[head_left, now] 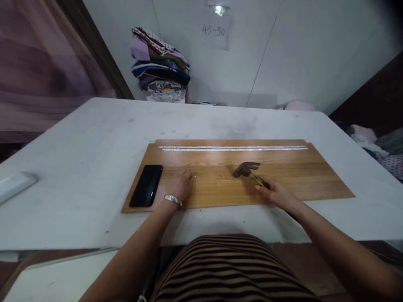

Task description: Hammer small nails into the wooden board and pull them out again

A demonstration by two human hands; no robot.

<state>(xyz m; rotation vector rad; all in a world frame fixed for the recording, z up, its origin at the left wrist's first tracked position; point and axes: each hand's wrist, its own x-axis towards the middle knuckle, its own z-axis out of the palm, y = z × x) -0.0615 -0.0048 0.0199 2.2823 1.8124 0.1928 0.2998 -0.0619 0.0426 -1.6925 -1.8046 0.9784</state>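
My right hand [277,193] is closed around the handle of a claw hammer [245,169]. The hammer's dark, rusty head hovers over or rests on a wood-grain board [283,180]; I cannot tell which. Toward the left part of the board, my left hand [181,184] is low with its fingers pinched together. A thin pale tip shows at those fingers, too small to name. Between the two hands, several tiny dark nail-like bits [224,176] sit on the board. A black phone [146,186] lies on the board's left end, beside my left hand.
Two pale marked strips [233,148] run along the board's far edge. The board lies on a white table [78,167]. A white object [15,184] is at the table's left side. Behind the table, folded cloth [162,63] is stacked against the wall.
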